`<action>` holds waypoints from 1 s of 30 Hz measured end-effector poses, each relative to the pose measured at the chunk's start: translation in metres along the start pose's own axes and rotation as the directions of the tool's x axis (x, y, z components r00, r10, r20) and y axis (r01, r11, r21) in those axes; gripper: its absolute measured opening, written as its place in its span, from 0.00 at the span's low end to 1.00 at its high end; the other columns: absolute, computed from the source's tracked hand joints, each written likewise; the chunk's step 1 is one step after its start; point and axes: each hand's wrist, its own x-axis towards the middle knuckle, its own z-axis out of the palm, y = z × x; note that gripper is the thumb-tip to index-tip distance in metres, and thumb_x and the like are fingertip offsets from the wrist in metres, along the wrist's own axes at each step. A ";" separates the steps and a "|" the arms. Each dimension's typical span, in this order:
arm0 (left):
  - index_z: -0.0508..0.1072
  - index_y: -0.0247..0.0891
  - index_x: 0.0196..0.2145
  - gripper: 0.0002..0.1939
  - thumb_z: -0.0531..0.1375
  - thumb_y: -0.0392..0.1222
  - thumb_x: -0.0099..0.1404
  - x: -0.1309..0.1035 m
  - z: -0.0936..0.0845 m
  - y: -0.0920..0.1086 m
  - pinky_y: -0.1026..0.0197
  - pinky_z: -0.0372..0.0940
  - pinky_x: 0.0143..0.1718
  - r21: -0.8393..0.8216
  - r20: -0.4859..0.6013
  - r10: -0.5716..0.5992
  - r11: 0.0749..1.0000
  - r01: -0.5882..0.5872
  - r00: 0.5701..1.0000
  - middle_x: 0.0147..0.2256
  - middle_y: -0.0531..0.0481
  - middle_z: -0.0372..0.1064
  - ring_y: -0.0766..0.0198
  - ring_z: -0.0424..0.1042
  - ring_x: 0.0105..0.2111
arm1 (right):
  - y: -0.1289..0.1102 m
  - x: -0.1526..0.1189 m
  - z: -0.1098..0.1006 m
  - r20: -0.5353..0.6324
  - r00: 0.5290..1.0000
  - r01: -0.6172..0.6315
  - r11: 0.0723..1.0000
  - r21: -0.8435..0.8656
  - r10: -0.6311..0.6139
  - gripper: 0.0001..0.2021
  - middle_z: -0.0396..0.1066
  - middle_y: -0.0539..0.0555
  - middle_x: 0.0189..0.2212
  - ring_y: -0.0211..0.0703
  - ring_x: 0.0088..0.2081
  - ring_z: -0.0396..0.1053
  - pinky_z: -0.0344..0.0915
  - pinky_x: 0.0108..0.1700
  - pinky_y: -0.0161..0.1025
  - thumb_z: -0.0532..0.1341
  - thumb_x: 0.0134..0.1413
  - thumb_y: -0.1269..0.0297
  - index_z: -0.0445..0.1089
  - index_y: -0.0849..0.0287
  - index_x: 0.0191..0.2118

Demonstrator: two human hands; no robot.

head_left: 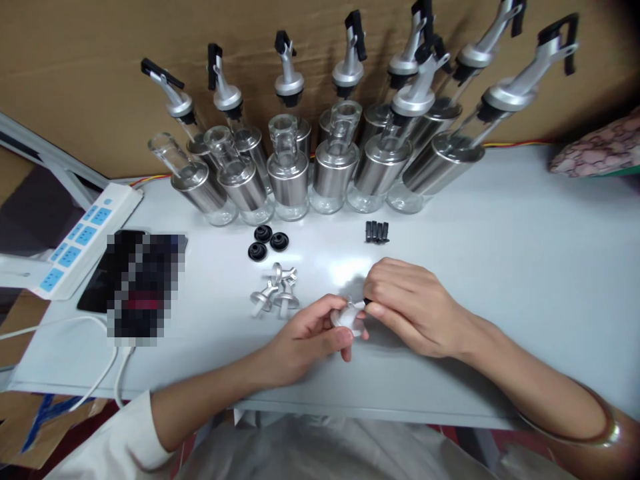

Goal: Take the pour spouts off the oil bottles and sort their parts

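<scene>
Near the front of the table, my left hand [315, 333] is closed around a silver pourer spout [347, 319], with its round base between thumb and fingers. My right hand [413, 307] pinches a small black piece [368, 302] at the tip of that spout; the fingers hide most of it. To the left of my left hand lie three loose silver spouts [286, 295], and behind them three black round stoppers [279, 241]. Several black lever caps [377, 232] lie in a row beyond my right hand.
Glass bottles with steel sleeves [289, 180] stand along the back, several bearing spouts. A white power strip [85, 240], phones [125, 280] and white cables [113, 360] are at the left. A patterned cloth item [597, 148] lies at the back right.
</scene>
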 end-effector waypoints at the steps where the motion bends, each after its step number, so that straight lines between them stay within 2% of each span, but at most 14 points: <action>1: 0.66 0.37 0.39 0.18 0.63 0.54 0.62 0.000 0.000 0.000 0.61 0.60 0.35 -0.003 0.003 -0.003 1.000 0.003 1.000 0.33 0.50 0.68 0.69 0.65 0.29 | -0.001 0.000 0.000 0.000 1.000 -0.013 1.000 0.024 0.013 0.18 0.60 0.49 0.21 0.38 0.24 0.56 0.55 0.30 0.37 0.44 0.69 0.65 0.60 0.56 0.26; 8: 0.66 0.38 0.42 0.18 0.63 0.52 0.61 -0.001 0.003 0.000 0.62 0.60 0.35 0.026 -0.018 -0.036 0.999 0.037 0.999 0.37 0.49 0.68 0.69 0.65 0.30 | -0.005 0.001 -0.001 -0.017 0.998 -0.059 0.997 0.052 0.060 0.19 0.57 0.46 0.17 0.36 0.19 0.53 0.53 0.26 0.36 0.44 0.69 0.66 0.56 0.56 0.24; 12: 0.66 0.39 0.43 0.17 0.64 0.49 0.62 -0.002 0.003 -0.001 0.61 0.61 0.35 0.050 -0.047 -0.025 0.998 0.027 0.999 0.40 0.48 0.66 0.69 0.65 0.30 | -0.001 -0.002 -0.006 -0.146 0.983 -0.102 0.994 0.041 0.107 0.19 0.57 0.47 0.15 0.37 0.19 0.55 0.55 0.24 0.37 0.45 0.68 0.68 0.55 0.55 0.23; 14: 0.65 0.39 0.44 0.16 0.62 0.49 0.63 -0.002 0.003 -0.001 0.61 0.61 0.35 0.027 -0.022 -0.021 0.999 0.021 1.000 0.41 0.48 0.65 0.69 0.65 0.30 | 0.002 -0.003 -0.010 -0.236 0.952 -0.191 0.981 0.039 0.194 0.16 0.63 0.48 0.17 0.38 0.20 0.61 0.59 0.25 0.37 0.49 0.67 0.68 0.61 0.55 0.25; 17: 0.65 0.39 0.43 0.14 0.61 0.48 0.64 -0.003 0.004 0.000 0.61 0.60 0.36 0.045 -0.003 -0.039 0.998 0.039 0.999 0.40 0.49 0.64 0.70 0.64 0.31 | 0.005 -0.006 -0.014 -0.348 0.877 -0.321 0.942 0.093 0.333 0.06 0.74 0.51 0.27 0.40 0.27 0.72 0.67 0.30 0.38 0.58 0.61 0.70 0.72 0.54 0.35; 19: 0.65 0.39 0.43 0.14 0.62 0.47 0.64 -0.004 0.004 0.000 0.61 0.60 0.37 0.073 -0.011 -0.053 0.996 0.054 0.999 0.40 0.49 0.64 0.69 0.64 0.31 | 0.007 -0.006 -0.015 -0.394 0.833 -0.362 0.921 0.146 0.390 0.09 0.78 0.50 0.32 0.41 0.31 0.75 0.70 0.34 0.40 0.61 0.58 0.71 0.75 0.50 0.41; 22: 0.66 0.39 0.43 0.14 0.62 0.47 0.64 -0.004 0.004 0.001 0.62 0.59 0.36 0.085 -0.014 -0.052 0.995 0.053 0.999 0.38 0.50 0.64 0.69 0.64 0.31 | 0.010 -0.006 -0.016 -0.425 0.789 -0.387 0.896 0.219 0.444 0.10 0.79 0.49 0.34 0.42 0.31 0.76 0.71 0.33 0.40 0.64 0.55 0.72 0.77 0.48 0.40; 25: 0.66 0.38 0.43 0.13 0.61 0.47 0.64 -0.004 0.004 0.002 0.62 0.59 0.36 0.089 -0.009 -0.049 0.995 0.049 0.999 0.36 0.51 0.64 0.69 0.63 0.31 | 0.012 -0.006 -0.017 -0.445 0.753 -0.378 0.872 0.310 0.485 0.08 0.76 0.48 0.29 0.40 0.27 0.73 0.69 0.30 0.39 0.65 0.54 0.70 0.77 0.48 0.36; 28: 0.66 0.38 0.42 0.14 0.62 0.48 0.63 -0.004 0.005 0.003 0.62 0.59 0.36 0.093 -0.019 -0.054 0.994 0.056 0.998 0.35 0.51 0.63 0.69 0.63 0.31 | 0.013 -0.005 -0.019 -0.408 0.744 -0.409 0.843 0.349 0.530 0.06 0.72 0.47 0.24 0.38 0.24 0.70 0.67 0.28 0.37 0.63 0.55 0.69 0.75 0.49 0.36; 30: 0.66 0.38 0.41 0.15 0.62 0.48 0.63 -0.003 0.005 0.003 0.62 0.59 0.36 0.097 -0.027 -0.055 0.994 0.057 0.998 0.35 0.51 0.64 0.68 0.63 0.31 | 0.013 -0.004 -0.022 -0.370 0.753 -0.457 0.837 0.301 0.544 0.04 0.70 0.48 0.24 0.38 0.23 0.68 0.65 0.26 0.37 0.62 0.55 0.68 0.73 0.51 0.34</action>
